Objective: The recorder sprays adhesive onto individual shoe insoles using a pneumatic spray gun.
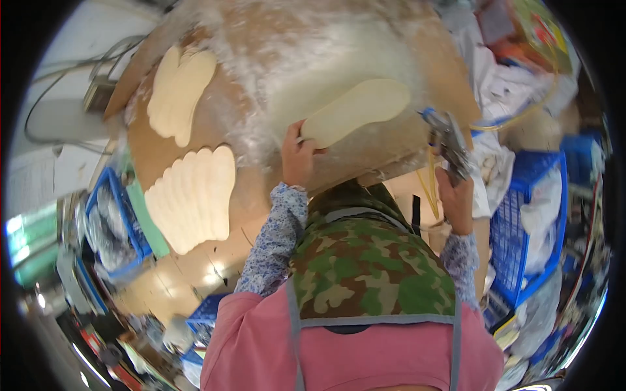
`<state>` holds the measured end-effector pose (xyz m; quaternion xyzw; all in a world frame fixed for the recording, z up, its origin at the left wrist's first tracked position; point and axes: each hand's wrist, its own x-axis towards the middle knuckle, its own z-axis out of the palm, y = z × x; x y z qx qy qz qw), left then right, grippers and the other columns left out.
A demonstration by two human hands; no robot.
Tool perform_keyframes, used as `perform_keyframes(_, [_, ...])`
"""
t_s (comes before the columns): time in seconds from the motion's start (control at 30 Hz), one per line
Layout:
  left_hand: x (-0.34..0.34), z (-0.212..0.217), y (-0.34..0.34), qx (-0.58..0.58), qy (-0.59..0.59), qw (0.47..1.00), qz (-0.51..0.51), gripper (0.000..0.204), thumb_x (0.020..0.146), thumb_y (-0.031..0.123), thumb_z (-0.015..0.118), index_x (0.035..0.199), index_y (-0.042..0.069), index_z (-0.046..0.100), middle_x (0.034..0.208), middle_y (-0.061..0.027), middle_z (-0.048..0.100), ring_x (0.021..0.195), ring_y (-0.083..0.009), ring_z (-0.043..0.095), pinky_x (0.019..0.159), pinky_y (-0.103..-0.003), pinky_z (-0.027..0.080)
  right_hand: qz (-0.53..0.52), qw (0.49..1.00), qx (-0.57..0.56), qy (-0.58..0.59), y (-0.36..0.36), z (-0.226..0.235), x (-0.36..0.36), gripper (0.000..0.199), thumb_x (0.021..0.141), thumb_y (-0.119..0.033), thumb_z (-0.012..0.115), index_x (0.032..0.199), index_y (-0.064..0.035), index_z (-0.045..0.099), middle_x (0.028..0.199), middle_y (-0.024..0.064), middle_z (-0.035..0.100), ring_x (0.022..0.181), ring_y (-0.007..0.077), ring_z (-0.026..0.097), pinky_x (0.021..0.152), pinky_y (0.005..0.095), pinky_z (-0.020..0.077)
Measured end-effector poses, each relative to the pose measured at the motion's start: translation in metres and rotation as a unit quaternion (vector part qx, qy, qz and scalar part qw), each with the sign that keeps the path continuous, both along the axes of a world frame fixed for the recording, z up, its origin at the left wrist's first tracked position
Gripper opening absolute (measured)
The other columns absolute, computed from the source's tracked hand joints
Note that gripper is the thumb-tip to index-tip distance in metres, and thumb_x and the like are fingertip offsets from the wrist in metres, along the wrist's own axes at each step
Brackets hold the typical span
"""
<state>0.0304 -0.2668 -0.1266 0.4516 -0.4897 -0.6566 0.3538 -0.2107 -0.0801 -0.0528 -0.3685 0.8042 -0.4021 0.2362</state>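
My left hand [298,155] is closed on the narrow end of a pale cream insole [365,109], thumb and fingers pinching its edge. The insole slants up to the right over the whitened board [450,72]. On the right, my right hand [456,202] is wrapped round the handle of a metal spray gun [450,140] with a blue tip. That tip points up and left, a short way from the insole's wide end. Two fanned groups of matching insoles lie left of my left hand: a smaller fan [181,94] farther off and a larger fan [195,199] nearer.
A blue plastic crate [521,228] with white contents stands at the right. Another blue crate [117,221] holding clear bags is at the left. A yellow hose [521,120] runs near the spray gun. White cloth [502,85] lies beyond the board's right edge.
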Motion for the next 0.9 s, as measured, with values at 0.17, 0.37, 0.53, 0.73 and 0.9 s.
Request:
perform_keyframes(0.17, [0.047,0.064,0.01,0.011,0.118,0.989,0.09,0.039,0.083,0.001,0.045,0.123,0.001,0.046,0.111,-0.0099,0.056,0.09,-0.0182,0.061,0.072,-0.031,0.055,-0.027,0.996,-0.04,-0.069,0.012,0.004,0.003,0.021,0.089,-0.009,0.057,0.071,0.0,0.051,0.054,-0.0037,0.039,0.049,0.0043,0.033,0.043,0.0269,0.0236])
perform_keyframes(0.37, [0.156,0.061,0.056,-0.025,0.083,0.957,0.277,0.043,0.083,0.003,0.044,0.126,0.0,0.044,0.108,-0.007,0.056,0.09,-0.0146,0.056,0.073,-0.029,0.05,0.055,0.991,-0.021,-0.117,-0.01,0.01,0.012,0.009,0.09,-0.008,0.055,0.088,0.0013,0.056,0.057,-0.0062,0.041,0.049,0.0022,0.033,0.043,0.0231,0.0219])
perform_keyframes(0.53, [0.241,-0.031,0.118,0.013,0.007,0.896,0.444,0.044,0.086,0.003,0.047,0.13,0.001,0.041,0.113,-0.0091,0.049,0.09,-0.0161,0.058,0.075,-0.034,0.054,0.119,0.987,-0.009,-0.108,-0.04,0.006,0.033,0.021,0.09,-0.005,0.054,0.11,0.0003,0.058,0.061,-0.0067,0.043,0.049,0.0016,0.034,0.043,0.0214,0.0229])
perform_keyframes(0.73, [0.247,-0.054,0.129,-0.056,-0.577,0.739,0.343,0.045,0.089,0.007,0.049,0.131,-0.004,0.036,0.111,-0.021,0.046,0.103,-0.0301,0.056,0.08,-0.036,0.049,0.168,0.978,0.012,-0.124,-0.06,0.001,0.046,0.028,0.089,-0.002,0.052,0.117,-0.0004,0.055,0.079,-0.0029,0.055,0.05,0.0018,0.034,0.044,0.0202,0.0264])
perform_keyframes(0.9, [0.255,-0.04,0.013,-0.163,-0.439,0.837,0.284,0.036,0.08,0.0,0.051,0.116,0.0,0.053,0.101,-0.0199,0.052,0.091,-0.0312,0.055,0.079,-0.038,0.047,0.146,0.978,0.01,-0.148,-0.058,-0.017,0.04,0.033,0.089,0.001,0.051,0.122,0.0015,0.048,0.087,0.0006,0.056,0.052,0.0032,0.037,0.045,0.0196,0.0296])
